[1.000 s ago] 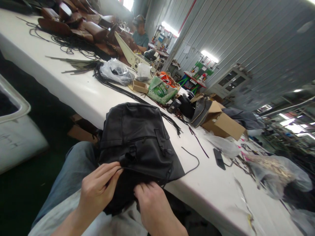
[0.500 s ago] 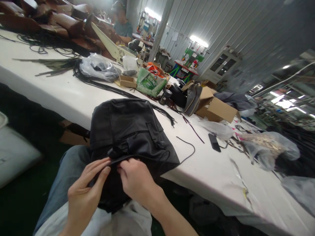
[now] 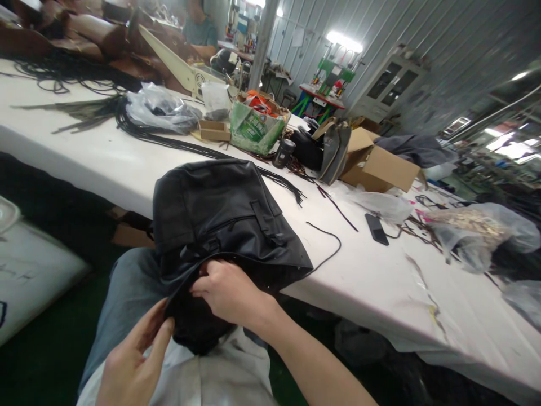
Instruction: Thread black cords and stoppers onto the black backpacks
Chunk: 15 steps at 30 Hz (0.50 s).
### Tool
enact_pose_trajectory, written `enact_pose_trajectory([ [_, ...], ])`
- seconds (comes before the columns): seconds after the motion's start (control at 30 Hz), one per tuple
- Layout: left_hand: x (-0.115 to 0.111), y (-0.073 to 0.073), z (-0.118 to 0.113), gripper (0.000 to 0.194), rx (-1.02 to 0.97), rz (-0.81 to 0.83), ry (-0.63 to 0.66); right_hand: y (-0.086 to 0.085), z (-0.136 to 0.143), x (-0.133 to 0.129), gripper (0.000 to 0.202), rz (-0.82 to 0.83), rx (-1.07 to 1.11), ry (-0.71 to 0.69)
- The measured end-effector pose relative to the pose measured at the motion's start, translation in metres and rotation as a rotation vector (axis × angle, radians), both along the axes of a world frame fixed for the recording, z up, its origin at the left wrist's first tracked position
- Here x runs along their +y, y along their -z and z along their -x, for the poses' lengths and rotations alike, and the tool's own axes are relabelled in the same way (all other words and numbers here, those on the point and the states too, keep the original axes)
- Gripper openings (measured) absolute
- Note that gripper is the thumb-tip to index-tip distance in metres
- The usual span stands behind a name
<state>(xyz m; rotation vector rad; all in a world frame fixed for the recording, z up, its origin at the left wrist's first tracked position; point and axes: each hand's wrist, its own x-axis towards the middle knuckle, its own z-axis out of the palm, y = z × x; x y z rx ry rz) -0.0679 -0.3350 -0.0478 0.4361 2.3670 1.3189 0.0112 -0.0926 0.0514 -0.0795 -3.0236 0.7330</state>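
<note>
One black bag [image 3: 215, 203] overhangs the near edge of the table [image 3: 380, 304]. At the bag's seven o'clock, the left hand [image 3: 137, 347] pinches the rim [image 3: 178, 288]; at six, the right hand [image 3: 230, 290] sits partly inside, so its grip cannot be told. A taut, open rim should let both hands work cleanly.

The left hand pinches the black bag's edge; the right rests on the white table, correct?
No: the head view shows the right hand at the opening of the black bag, off the white table. The left hand does pinch the bag's edge.
</note>
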Motion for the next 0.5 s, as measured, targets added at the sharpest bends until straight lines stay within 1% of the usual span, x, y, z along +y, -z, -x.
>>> enact_pose_trajectory([
  [0.07, 0.004, -0.004, 0.003, 0.081, 0.055, -0.004, 0.03, 0.004, 0.002, -0.001, 0.015, 0.033, -0.014, -0.04],
  [0.13, 0.003, -0.003, 0.007, 0.079, 0.08, 0.026, 0.062, 0.006, 0.002, -0.002, 0.014, 0.077, -0.023, -0.056],
  [0.27, -0.003, -0.002, 0.013, 0.075, 0.038, 0.034, 0.12, 0.005, 0.002, -0.007, 0.012, 0.164, 0.017, -0.029],
  [0.37, -0.002, -0.008, 0.014, 0.074, -0.003, -0.002, 0.112, 0.006, 0.002, -0.014, 0.014, 0.152, 0.063, -0.017],
  [0.5, 0.003, -0.013, 0.012, 0.074, -0.038, -0.057, 0.076, 0.011, 0.004, -0.021, 0.016, 0.132, 0.105, 0.007],
])
